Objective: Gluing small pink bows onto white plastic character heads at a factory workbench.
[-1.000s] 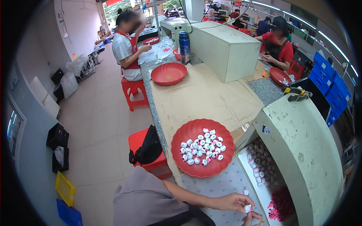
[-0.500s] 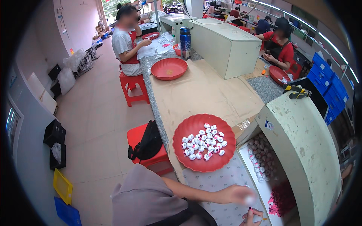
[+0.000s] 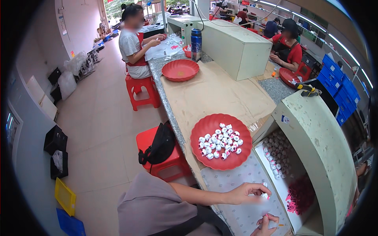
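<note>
My left hand (image 3: 249, 193) reaches over the patterned white sheet (image 3: 220, 183), fingers closed around a small white bead-like piece (image 3: 265, 196) with pink on it. Below it, at the lower edge, my right hand (image 3: 268, 225) pinches a tiny pink piece (image 3: 266, 215) between thumb and finger. A short yellow tip (image 3: 280, 225) sticks out beside the right hand; what it belongs to is hidden. A blurred patch lies between the two hands. Just beyond them a scalloped red tray (image 3: 201, 157) carries several white pieces (image 3: 220, 139) with pink marks.
On the right, a pale green open-fronted box (image 3: 319, 145) holds heaped white pieces (image 3: 275, 157) and pink bits (image 3: 301, 194). Pliers (image 3: 309, 90) lie on top. A red stool (image 3: 167, 167) with a black bag (image 3: 159, 145) stands left. Co-workers (image 3: 134, 43) sit farther off.
The view has shifted, so the tray appears farther right and higher. My left hand has turned, and the white piece in its fingers shows more clearly. The far-left person's hand has come down.
</note>
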`<act>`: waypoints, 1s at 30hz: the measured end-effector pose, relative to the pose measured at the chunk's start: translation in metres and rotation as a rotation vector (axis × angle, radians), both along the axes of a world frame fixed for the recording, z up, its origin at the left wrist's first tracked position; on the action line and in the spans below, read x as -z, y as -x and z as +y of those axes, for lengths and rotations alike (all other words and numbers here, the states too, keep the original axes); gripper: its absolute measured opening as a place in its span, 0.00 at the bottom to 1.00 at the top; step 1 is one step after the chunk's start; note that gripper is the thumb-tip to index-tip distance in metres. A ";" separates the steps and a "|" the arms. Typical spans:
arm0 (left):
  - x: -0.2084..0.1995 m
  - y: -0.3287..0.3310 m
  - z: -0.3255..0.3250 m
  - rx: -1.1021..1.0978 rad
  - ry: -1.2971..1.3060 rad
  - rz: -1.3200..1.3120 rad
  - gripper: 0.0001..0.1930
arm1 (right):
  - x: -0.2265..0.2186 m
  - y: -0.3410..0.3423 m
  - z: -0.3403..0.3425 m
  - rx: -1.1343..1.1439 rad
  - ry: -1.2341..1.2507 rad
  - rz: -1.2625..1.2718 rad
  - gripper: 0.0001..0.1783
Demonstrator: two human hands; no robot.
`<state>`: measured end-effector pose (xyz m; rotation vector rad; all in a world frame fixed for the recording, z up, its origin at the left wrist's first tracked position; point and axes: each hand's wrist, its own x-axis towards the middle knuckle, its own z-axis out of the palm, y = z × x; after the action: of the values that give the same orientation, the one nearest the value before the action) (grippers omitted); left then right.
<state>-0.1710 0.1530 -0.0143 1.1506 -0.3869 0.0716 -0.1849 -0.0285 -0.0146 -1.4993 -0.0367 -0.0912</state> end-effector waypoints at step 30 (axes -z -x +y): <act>0.059 0.013 -0.041 -0.072 -0.168 0.083 0.15 | 0.031 0.018 -0.011 -0.056 -0.194 0.127 0.06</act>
<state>-0.1837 0.1122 -0.0736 1.3291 -0.2814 0.0553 -0.2025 -0.0390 -0.0452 -1.3064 0.0321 0.0446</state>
